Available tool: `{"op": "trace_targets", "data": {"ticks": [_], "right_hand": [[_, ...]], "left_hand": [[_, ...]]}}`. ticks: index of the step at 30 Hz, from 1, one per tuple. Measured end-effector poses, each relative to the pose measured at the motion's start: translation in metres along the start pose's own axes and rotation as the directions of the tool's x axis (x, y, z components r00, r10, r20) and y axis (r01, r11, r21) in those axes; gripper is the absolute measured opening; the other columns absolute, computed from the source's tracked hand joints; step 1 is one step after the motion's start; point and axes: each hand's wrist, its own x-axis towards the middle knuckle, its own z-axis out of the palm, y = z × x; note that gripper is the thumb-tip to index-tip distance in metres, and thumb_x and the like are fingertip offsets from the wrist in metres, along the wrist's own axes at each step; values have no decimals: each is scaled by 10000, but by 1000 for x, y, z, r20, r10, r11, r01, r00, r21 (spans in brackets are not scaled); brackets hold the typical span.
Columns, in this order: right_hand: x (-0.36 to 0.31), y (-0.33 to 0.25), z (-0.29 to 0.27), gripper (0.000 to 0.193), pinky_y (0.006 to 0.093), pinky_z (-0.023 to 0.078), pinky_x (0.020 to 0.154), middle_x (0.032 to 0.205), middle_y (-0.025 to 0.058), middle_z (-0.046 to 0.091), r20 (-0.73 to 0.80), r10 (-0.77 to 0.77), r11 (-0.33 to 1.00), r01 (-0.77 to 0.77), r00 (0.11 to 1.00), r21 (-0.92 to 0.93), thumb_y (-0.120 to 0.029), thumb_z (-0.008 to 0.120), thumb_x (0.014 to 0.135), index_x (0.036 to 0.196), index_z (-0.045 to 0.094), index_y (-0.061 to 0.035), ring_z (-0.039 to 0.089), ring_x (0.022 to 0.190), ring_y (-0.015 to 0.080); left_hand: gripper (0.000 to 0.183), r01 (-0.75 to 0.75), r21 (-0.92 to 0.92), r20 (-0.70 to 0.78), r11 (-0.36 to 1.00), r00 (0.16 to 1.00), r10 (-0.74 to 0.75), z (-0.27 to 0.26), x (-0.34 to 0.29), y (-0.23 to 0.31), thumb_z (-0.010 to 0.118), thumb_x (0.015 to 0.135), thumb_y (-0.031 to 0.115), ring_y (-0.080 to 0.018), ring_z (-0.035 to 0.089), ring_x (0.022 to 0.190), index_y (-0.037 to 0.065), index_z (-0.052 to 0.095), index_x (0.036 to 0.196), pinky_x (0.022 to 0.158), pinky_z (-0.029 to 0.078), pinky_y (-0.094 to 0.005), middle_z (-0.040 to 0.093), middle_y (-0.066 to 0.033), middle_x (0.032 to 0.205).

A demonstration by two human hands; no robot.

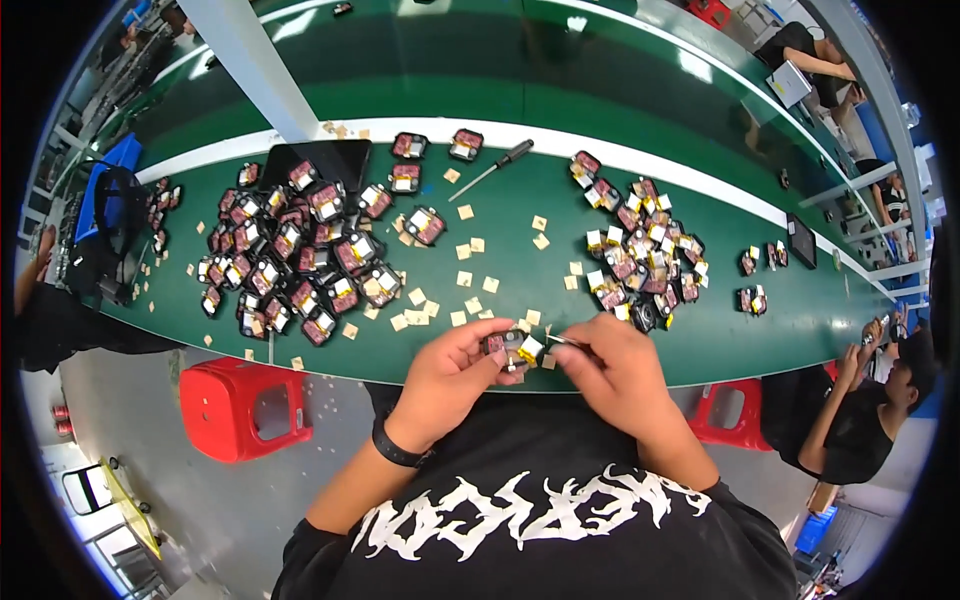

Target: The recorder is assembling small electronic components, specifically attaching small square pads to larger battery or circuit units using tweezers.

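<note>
My left hand (452, 375) grips a small electronic module (495, 343) at the near edge of the table. The module has a black case, a reddish circuit board, a white block and yellow tape. Thumb and fingers of my right hand (622, 372) pinch a thin, light-coloured tool (562, 339); its tip points at the module's right side. What kind of tool it is, I cannot tell. Small tan square pads (473, 305) lie scattered on the green table just beyond my hands.
Similar modules form a large heap (290, 245) to the left and a smaller one (650, 250) to the right. A screwdriver (492, 168) and a black tablet-like panel (345, 160) lie farther back. Red stools (225, 410) stand below; co-workers (860, 420) sit at the sides.
</note>
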Motion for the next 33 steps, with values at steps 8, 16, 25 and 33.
{"op": "trace_targets", "data": {"ticks": [8, 16, 25, 33], "right_hand": [[-17, 6, 10, 503, 444, 403, 482, 611, 103, 543, -40, 129, 953, -135, 991, -273, -386, 783, 918, 624, 551, -50, 549, 522, 316], [-20, -7, 5, 298, 447, 471, 576, 743, 123, 625, 51, 169, 968, -156, 984, -195, -263, 733, 963, 827, 594, -37, 631, 658, 331], [-23, -6, 16, 129, 458, 515, 613, 795, 122, 659, 48, 7, 933, 11, 999, -360, -112, 713, 932, 945, 600, -52, 664, 711, 355], [-24, -2, 21, 104, 455, 525, 603, 728, 117, 655, 65, -26, 917, 50, 998, -396, -133, 712, 934, 946, 637, -62, 661, 672, 347]], "left_hand": [[353, -27, 165, -60, 986, 997, 37, 10, 3, -13, 605, 1008, -59, -147, 690, 983, -92, 574, 1358, 900, 616, -298, 680, -101, 1121], [328, 44, 274, -137, 961, 991, -6, 20, -2, -15, 597, 990, -66, -119, 699, 915, -93, 625, 1315, 842, 592, -268, 721, -95, 1042], [379, -21, 449, -62, 893, 997, 55, 11, -3, -16, 564, 1013, -59, -102, 680, 986, -96, 584, 1390, 881, 585, -271, 715, -108, 1150], [360, -109, 539, 10, 835, 992, 123, 9, -5, -13, 535, 1039, -31, -116, 672, 1036, -81, 588, 1391, 941, 595, -309, 712, -115, 1194]]}}
